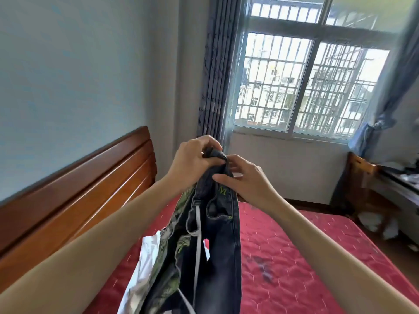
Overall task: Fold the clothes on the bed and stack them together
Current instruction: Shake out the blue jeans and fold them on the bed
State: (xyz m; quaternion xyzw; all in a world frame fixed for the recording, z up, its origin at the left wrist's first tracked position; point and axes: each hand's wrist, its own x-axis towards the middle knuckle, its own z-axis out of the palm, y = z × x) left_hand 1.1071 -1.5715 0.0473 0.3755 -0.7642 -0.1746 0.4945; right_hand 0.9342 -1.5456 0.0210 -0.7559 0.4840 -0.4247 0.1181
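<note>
Left hand (192, 159) clenched around waistband of dark jeans (217, 234), right hand (247, 180) pinching same waistband at 3 o'clock, held above red bed (294, 257).

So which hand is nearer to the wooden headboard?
Left. The left hand grips the jeans waistband on the headboard side; the right hand pinches it on the window side.

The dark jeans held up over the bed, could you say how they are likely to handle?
The dark jeans look floppy, hanging limp from the left hand and right hand. Probably heavyish: they hang straight. Unlikely to slip; the denim bunches in the grip.
</note>
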